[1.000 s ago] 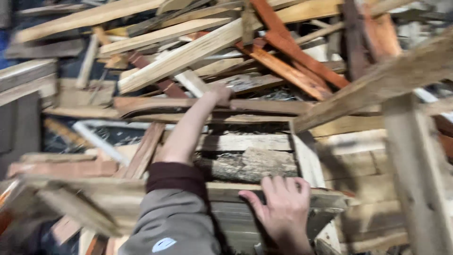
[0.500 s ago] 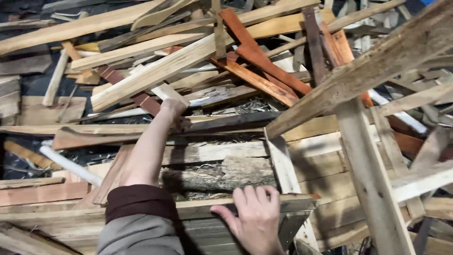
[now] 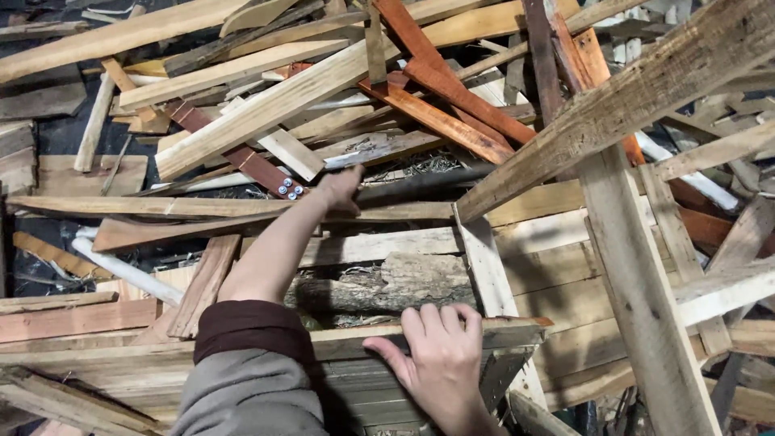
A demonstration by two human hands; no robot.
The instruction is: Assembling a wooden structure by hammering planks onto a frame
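Head view showed the left hand (image 3: 339,190) gripping a long dark plank (image 3: 420,184), fingertips hidden behind it; the right hand (image 3: 440,363) lay spread, fingers open, on a pallet edge (image 3: 517,327).

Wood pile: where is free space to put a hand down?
Little. A dark gap shows far left between pale planks, and a hollow above the log. The left hand and right hand rest on boards. Upper right is crowded with crossed reddish boards.
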